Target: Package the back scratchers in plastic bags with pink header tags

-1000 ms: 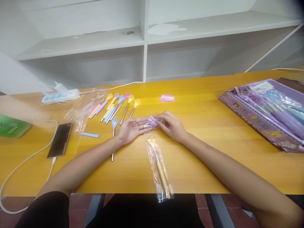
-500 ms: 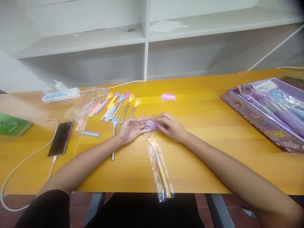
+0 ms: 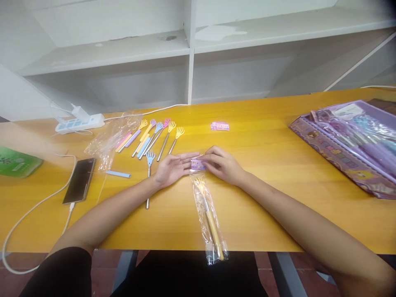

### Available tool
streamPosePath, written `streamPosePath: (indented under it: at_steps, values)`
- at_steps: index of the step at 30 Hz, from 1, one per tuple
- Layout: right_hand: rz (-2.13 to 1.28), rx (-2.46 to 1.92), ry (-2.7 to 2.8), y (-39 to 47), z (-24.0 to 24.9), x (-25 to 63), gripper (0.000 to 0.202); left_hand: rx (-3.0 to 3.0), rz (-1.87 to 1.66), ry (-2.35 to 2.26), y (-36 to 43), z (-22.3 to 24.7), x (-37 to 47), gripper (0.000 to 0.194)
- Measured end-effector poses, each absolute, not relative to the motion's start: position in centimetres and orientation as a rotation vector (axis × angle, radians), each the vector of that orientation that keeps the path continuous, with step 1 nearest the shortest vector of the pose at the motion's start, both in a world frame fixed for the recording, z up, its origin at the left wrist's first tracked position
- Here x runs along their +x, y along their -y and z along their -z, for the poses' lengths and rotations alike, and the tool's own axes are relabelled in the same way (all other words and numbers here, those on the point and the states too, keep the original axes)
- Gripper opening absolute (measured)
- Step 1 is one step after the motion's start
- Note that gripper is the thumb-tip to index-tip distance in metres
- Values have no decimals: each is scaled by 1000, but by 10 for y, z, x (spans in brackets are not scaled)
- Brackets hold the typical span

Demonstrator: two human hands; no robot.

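Observation:
A small purple printed card (image 3: 197, 165) lies at the top end of a clear plastic bag (image 3: 201, 225). Inside that bag is a yellow back scratcher (image 3: 213, 231), its hand-shaped end towards the card and its handle reaching past the table's front edge. My right hand (image 3: 225, 166) pinches the card's right side between thumb and fingers. Palm up, my left hand (image 3: 171, 170) has its fingers stretched out flat, the tips touching the card's left side. A blue-headed back scratcher (image 3: 150, 159) lies beside my left hand, partly hidden by the wrist.
Several back scratchers (image 3: 165, 140) lie at the back left near loose plastic bags (image 3: 103, 144). A blue tube (image 3: 118, 174), phone (image 3: 79, 181) and power strip (image 3: 80, 123) are further left. Pink cards (image 3: 220, 126) lie behind my hands. A purple box (image 3: 337, 154) of bagged items stands right.
The card now sits flatter and shows more of its printed face between my hands. The bagged back scratcher has shifted very slightly right. Both hands stay nearly in place.

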State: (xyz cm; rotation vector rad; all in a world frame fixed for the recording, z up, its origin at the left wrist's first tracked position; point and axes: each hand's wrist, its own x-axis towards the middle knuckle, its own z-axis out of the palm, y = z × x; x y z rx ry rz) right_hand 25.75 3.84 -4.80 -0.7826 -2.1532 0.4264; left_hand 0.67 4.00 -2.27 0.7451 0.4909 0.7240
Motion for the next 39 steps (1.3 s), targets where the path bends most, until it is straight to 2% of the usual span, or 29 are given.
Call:
streamPosePath:
  at_steps: [7, 15, 25, 33, 39]
  values:
    - [-406, -815, 2169, -35, 49, 257, 32, 728, -751, -483, -39, 21, 8, 57]
    - [-399, -834, 2149, -36, 49, 257, 21, 725, -790, -475, -37, 17, 9, 57]
    - [-423, -838, 2167, -34, 48, 258, 33, 741, -792, -476, -37, 18, 9, 57]
    - [-503, -768, 2171, -33, 43, 256, 31, 766, -808, -467, -37, 19, 8, 55]
    - [-483, -769, 2273, -28, 47, 246, 15, 821, -882, -505, -37, 20, 8, 47]
